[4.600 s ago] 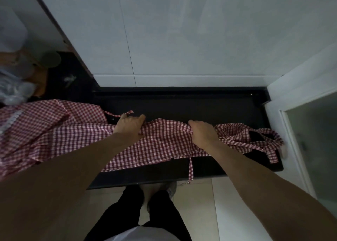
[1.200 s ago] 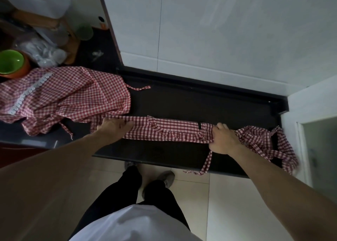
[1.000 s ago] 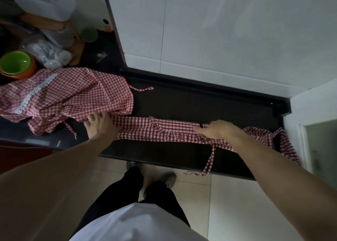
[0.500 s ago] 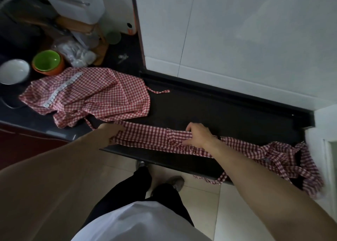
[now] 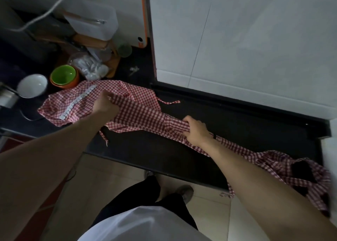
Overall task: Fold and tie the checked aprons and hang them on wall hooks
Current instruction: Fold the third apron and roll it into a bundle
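A red-and-white checked apron folded into a long strip (image 5: 145,120) lies across the black counter (image 5: 237,124). Its ties and ruffled end (image 5: 284,169) trail to the counter's right end. My right hand (image 5: 196,130) grips the bunched middle of the strip. My left hand (image 5: 105,106) grips the strip's left end and holds it over a second checked apron (image 5: 73,102) with a white lace band, which lies spread at the left. No wall hooks are in view.
A green bowl in an orange one (image 5: 63,75), a white bowl (image 5: 32,85), a plastic bag (image 5: 89,67) and a white container (image 5: 93,23) crowd the counter's far left. A white tiled wall (image 5: 237,40) stands behind. My legs and shoes stand on the tiled floor (image 5: 118,182) below.
My left hand has carried the strip's left end up and leftward onto the spread apron. My right hand still grips the middle. The view has swung further left, showing more of the bowls.
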A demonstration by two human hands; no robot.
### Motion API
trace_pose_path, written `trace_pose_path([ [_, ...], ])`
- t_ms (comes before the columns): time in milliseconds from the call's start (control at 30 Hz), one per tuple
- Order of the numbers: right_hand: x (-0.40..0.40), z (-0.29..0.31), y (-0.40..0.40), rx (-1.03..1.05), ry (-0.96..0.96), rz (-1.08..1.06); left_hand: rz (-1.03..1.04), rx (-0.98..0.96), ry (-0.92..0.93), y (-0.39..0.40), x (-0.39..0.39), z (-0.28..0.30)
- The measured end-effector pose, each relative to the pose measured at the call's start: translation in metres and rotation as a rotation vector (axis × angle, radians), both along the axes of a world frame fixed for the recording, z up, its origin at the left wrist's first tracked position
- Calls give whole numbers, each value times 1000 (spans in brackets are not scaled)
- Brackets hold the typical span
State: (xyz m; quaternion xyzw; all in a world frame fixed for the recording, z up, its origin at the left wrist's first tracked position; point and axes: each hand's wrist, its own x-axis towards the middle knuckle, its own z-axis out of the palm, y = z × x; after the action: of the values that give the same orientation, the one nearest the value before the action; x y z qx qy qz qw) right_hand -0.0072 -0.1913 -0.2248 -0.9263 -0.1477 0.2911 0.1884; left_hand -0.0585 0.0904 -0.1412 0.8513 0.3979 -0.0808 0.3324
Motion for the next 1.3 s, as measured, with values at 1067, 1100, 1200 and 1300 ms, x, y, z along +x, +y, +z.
trace_pose_path([
  [1067,-24,-29,-222,-314,-307,76,-889,309,244,-168,43,-106],
  [1100,-21,-27,-228,-336,-284,81,-878,211,258,-177,43,-107],
  [1200,-15,-20,-236,-412,-206,0,-714,11,369,-192,45,-104],
  [1300,-10,-16,-256,-393,-32,-175,-689,9,501,-203,45,-101],
])
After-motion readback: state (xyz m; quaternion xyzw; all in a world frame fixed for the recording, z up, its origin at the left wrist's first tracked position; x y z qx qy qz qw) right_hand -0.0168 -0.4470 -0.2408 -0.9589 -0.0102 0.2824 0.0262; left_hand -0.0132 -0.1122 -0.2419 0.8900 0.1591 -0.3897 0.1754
